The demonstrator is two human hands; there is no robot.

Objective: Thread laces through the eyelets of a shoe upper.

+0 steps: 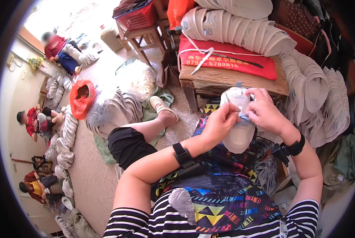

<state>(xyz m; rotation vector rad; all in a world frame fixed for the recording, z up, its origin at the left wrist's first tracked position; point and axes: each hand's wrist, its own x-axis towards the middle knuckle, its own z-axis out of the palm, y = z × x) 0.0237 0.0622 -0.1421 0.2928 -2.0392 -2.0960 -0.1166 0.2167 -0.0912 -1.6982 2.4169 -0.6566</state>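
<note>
A white shoe upper [238,139] with a pale blue-grey collar edge lies over my lap, its rounded end toward me. My left hand [222,121] is over its left side, fingertips pinched together near the middle; whatever they hold is too small to make out. At the right side, my right hand [263,110] has its fingers curled onto the upper, gripping it by the edge. The far end with the tongue [237,95] points toward the wooden bench [225,79]. Beneath the upper is my dark, colourfully patterned apron [225,190].
A red bag and nested white shoe uppers [233,31] lie on the bench. More uppers [304,85] hang at its right. Left of my leg are stacked uppers [116,113] and an orange plastic bag [82,99]. Several people sit along the left wall beside rows of uppers.
</note>
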